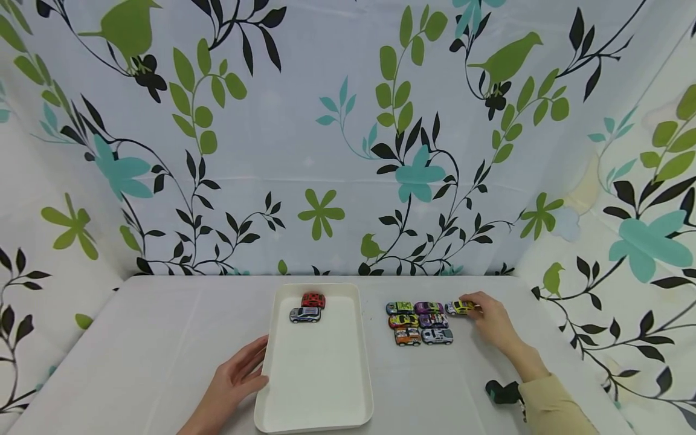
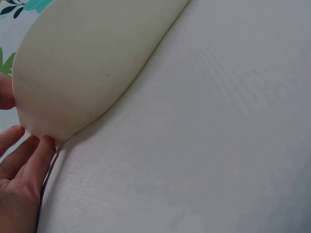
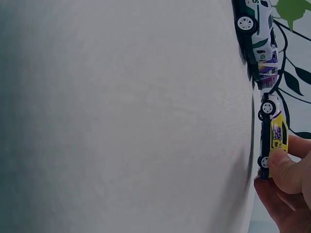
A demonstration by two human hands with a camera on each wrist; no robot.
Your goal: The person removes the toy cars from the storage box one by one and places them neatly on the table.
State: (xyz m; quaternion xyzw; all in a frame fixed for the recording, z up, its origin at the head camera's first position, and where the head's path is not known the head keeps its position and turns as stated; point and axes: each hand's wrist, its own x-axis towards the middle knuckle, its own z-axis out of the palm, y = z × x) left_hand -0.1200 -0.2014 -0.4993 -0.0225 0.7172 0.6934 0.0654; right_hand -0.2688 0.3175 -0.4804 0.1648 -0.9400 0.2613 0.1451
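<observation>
My right hand (image 1: 493,321) pinches a yellow toy car (image 3: 278,130) with purple markings between thumb and fingers, at the right end of the back row of toy cars. Close beside it stands a purple toy car (image 1: 429,308); a white and green toy car (image 3: 262,29) also shows in the right wrist view. On the left, my left hand (image 1: 234,377) touches the side of a white tray (image 1: 315,399) with extended fingers, its fingertips (image 2: 47,141) at the tray's outer wall. Inside the tray, near its back, sit a red toy car (image 1: 313,299) and a silver-blue toy car (image 1: 305,315).
Several more toy cars stand in rows right of the tray, among them an orange one (image 1: 408,336) and a grey-white one (image 1: 437,336). A black strap-like object (image 1: 501,393) is by the right wrist. Patterned cloth (image 1: 348,133) rises behind the white table (image 1: 163,338).
</observation>
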